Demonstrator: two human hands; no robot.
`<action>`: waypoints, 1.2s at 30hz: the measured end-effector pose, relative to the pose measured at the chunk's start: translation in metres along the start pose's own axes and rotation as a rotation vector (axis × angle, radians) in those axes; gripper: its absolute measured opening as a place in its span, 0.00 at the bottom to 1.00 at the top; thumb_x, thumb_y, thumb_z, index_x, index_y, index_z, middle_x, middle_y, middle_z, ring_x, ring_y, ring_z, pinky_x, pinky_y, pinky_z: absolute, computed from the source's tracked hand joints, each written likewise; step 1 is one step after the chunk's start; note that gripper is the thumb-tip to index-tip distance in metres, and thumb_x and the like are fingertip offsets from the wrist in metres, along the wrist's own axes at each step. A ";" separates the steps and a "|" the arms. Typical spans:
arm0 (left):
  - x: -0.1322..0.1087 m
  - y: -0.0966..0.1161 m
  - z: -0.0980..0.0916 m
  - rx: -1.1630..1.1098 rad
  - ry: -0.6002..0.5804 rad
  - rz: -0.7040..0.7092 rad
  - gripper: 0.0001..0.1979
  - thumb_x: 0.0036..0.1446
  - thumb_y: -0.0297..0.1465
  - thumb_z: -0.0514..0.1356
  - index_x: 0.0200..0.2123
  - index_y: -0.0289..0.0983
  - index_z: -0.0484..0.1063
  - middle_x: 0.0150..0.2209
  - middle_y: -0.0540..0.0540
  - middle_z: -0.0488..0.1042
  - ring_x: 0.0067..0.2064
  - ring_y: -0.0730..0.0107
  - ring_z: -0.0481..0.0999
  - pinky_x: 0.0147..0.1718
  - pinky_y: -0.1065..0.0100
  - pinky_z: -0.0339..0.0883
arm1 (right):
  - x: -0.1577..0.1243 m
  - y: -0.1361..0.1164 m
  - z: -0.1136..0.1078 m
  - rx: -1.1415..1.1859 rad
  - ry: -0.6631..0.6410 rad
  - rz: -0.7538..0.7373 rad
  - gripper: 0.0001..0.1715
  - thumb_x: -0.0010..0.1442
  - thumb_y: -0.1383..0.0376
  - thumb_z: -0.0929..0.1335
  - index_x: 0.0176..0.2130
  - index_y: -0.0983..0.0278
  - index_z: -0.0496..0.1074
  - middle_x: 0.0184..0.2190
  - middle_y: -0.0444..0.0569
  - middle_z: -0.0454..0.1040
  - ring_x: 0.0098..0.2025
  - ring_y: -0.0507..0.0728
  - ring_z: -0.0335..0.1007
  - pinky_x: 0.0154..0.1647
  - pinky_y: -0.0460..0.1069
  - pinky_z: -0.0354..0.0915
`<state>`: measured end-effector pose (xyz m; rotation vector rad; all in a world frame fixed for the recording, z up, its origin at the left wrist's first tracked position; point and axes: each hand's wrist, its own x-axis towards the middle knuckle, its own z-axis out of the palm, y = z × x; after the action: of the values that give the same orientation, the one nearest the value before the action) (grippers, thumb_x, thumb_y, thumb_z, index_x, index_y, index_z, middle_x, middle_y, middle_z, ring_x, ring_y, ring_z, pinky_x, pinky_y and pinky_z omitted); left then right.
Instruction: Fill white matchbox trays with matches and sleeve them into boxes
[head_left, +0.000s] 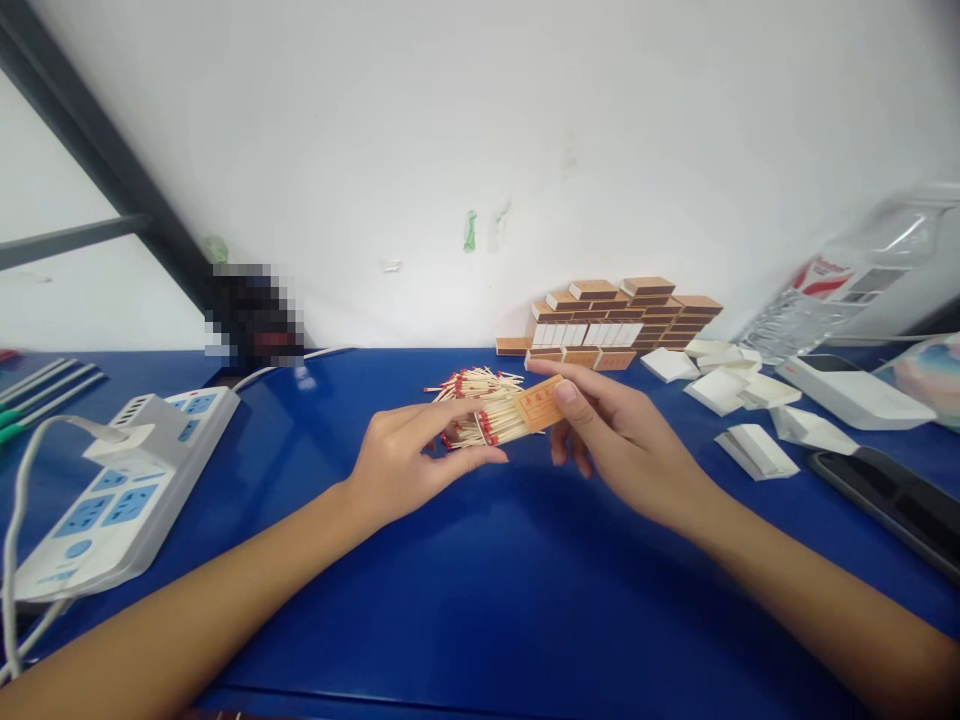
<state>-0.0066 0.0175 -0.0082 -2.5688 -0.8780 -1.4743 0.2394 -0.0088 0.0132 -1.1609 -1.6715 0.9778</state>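
Pixelated dark object (255,315), blurred bottle (847,290) cut by right edge, matchbox (541,405) print too small to read

The left hand (401,465) and right hand (630,445) are bare. The left arm (195,610) and right arm (825,600) are bare too. Nails (565,392) are short.

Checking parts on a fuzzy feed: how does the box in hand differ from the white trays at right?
The box is tan with red print; the trays are plain white. The right hand holds the box, matches sticking out; the trays lie on the table.
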 end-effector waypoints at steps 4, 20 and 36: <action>-0.001 0.002 0.000 -0.097 -0.030 -0.008 0.32 0.51 0.48 0.74 0.54 0.39 0.76 0.34 0.51 0.84 0.28 0.75 0.80 0.31 0.73 0.76 | -0.012 -0.001 0.015 0.159 -0.088 0.048 0.41 0.74 0.43 0.60 0.75 0.60 0.53 0.31 0.46 0.75 0.28 0.54 0.71 0.24 0.48 0.70; -0.004 0.011 0.001 -0.099 -0.107 0.070 0.33 0.52 0.50 0.73 0.55 0.38 0.74 0.33 0.51 0.83 0.28 0.75 0.80 0.32 0.73 0.76 | -0.028 -0.017 0.027 0.123 -0.329 -0.002 0.29 0.77 0.46 0.57 0.64 0.61 0.65 0.30 0.43 0.70 0.32 0.52 0.67 0.34 0.47 0.65; 0.105 -0.107 0.030 0.064 -0.470 -0.354 0.18 0.55 0.41 0.72 0.44 0.36 0.82 0.37 0.44 0.82 0.32 0.69 0.77 0.32 0.67 0.67 | 0.006 0.015 -0.012 -0.794 0.012 -0.211 0.34 0.77 0.48 0.53 0.64 0.67 0.67 0.50 0.59 0.79 0.46 0.66 0.78 0.44 0.58 0.69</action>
<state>0.0040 0.1632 0.0354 -2.8681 -1.4687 -0.8700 0.2539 0.0024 0.0042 -1.4235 -2.1974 0.1467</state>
